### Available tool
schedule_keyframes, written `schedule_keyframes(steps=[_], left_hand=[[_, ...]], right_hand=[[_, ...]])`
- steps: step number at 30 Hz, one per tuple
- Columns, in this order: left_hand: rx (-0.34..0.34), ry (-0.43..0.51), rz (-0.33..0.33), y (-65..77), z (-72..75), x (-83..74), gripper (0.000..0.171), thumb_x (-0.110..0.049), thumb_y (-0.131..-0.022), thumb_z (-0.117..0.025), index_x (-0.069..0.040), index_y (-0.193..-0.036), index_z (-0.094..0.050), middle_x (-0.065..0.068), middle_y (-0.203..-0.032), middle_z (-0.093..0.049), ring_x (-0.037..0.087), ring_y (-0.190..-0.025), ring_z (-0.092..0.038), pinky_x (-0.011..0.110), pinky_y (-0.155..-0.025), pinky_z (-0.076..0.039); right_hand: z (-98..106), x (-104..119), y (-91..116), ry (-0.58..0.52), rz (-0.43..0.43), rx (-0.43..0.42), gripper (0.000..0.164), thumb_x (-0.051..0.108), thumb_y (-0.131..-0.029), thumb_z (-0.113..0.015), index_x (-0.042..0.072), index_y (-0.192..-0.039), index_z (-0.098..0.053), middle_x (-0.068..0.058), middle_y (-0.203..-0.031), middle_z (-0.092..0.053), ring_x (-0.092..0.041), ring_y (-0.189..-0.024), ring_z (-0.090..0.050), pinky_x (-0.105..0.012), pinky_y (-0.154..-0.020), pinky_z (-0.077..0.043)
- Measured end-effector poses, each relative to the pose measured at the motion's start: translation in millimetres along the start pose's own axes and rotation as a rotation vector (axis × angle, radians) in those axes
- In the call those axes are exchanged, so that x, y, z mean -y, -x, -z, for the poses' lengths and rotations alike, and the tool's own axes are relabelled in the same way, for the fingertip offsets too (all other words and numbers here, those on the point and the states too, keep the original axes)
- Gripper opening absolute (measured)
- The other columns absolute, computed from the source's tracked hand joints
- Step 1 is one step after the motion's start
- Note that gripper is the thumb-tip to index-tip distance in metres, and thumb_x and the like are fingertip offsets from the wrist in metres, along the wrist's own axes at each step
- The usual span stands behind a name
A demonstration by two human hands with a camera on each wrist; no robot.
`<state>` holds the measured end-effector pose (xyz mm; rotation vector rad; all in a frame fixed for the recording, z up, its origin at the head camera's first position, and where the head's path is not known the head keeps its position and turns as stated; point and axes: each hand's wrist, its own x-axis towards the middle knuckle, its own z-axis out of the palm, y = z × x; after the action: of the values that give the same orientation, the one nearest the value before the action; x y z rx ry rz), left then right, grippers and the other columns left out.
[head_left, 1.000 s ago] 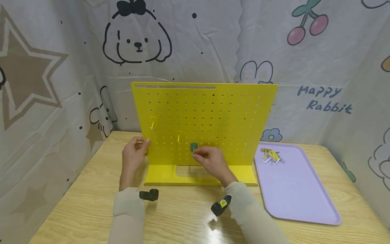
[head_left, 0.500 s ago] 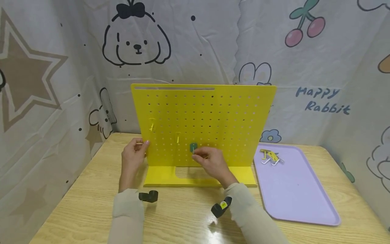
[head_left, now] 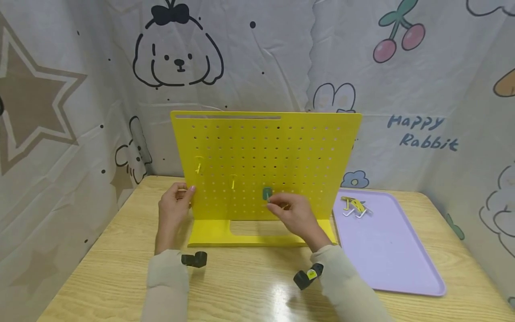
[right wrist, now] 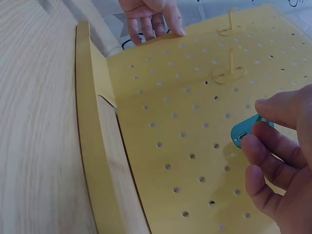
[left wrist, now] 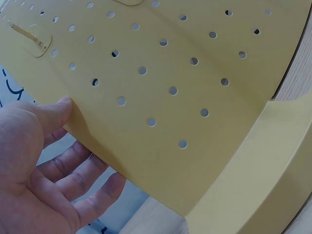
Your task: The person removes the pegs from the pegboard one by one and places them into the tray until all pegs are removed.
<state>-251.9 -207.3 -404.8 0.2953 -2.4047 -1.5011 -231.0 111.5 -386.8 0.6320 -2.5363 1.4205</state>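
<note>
A yellow pegboard (head_left: 249,138) stands upright on its base. My left hand (head_left: 172,212) holds its left edge, thumb (left wrist: 61,109) on the front face and the other fingers behind. Between thumb and fingertips, my right hand (head_left: 295,215) pinches a green pegboard hook (head_left: 267,193) by its prong. The hook's flat plate (right wrist: 241,131) faces the board, close over the holes right of centre, and is partly covered by the fingers in the right wrist view. Two yellow hooks, an upper-left one (head_left: 198,166) and a lower one (head_left: 233,182), are mounted on the board.
To the right of the board lies a lilac tray (head_left: 396,264) with several yellow hooks (head_left: 357,205) and white hooks (head_left: 360,214) clustered at its back left. All of it rests on a wooden table (head_left: 241,277). A patterned cloth (head_left: 277,53) hangs behind.
Over the last half second my right hand has moved the green hook to the right along the board. My left hand keeps its hold on the edge. The head view has shifted slightly.
</note>
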Motion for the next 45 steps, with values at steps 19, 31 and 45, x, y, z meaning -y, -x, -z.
schedule_keyframes(steps=[19, 31, 45], left_hand=[[0.007, 0.005, -0.009, 0.2, 3.4, 1.3, 0.038, -0.039, -0.102, -0.059, -0.007, -0.122, -0.060, 0.017, -0.113, -0.067, 0.030, -0.098, -0.065, 0.035, -0.080, -0.058], [0.003, 0.004, 0.003, 1.2, 0.9, -0.9, 0.036, -0.037, -0.102, -0.059, -0.007, -0.122, -0.060, 0.017, -0.114, -0.067, 0.030, -0.098, -0.065, 0.038, -0.083, -0.058], [0.002, -0.002, -0.023, 0.0, 0.5, 1.6, 0.037, -0.039, -0.102, -0.058, -0.007, -0.121, -0.060, 0.016, -0.110, -0.067, 0.029, -0.097, -0.066, 0.037, -0.081, -0.058]], right_hand=[[65.4, -12.2, 34.0, 0.166, 0.040, -0.137, 0.013, 0.012, -0.092, -0.074, 0.004, -0.102, -0.076, -0.002, -0.096, -0.074, -0.018, -0.083, -0.066, -0.037, -0.074, -0.056], [102.9, -31.7, 54.7, 0.291, 0.025, -0.246, 0.010, 0.006, -0.088, -0.076, 0.002, -0.098, -0.076, -0.005, -0.092, -0.074, -0.019, -0.080, -0.065, -0.030, -0.070, -0.055], [148.7, -61.5, 68.9, 0.415, -0.140, -0.259, 0.017, 0.014, -0.090, -0.076, 0.003, -0.102, -0.077, -0.010, -0.091, -0.073, -0.027, -0.082, -0.065, -0.026, -0.058, -0.052]])
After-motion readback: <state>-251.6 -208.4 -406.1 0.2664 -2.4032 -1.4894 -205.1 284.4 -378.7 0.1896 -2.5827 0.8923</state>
